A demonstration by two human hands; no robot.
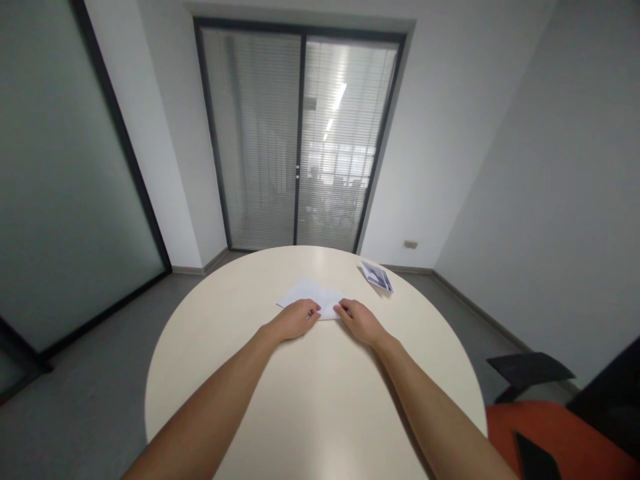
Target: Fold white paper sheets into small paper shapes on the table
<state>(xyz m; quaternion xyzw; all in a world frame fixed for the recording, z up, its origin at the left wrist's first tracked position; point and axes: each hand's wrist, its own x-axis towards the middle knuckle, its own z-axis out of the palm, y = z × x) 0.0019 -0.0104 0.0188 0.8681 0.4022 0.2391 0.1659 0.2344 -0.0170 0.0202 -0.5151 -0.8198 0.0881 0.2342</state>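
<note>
A white sheet of paper (314, 296) lies on a round cream table (260, 407), partly folded. My left hand (294, 320) rests on its near left edge with the fingers curled and pressed down on it. On the paper's near right edge, my right hand (357, 319) has its fingertips pinched. Both forearms reach across the table from the near side.
A small printed card or photo (377, 276) lies at the table's far right. An orange chair with black armrests (550, 437) stands at the right. Glass doors with blinds (300, 140) face me; a frosted glass wall (60, 173) is on the left.
</note>
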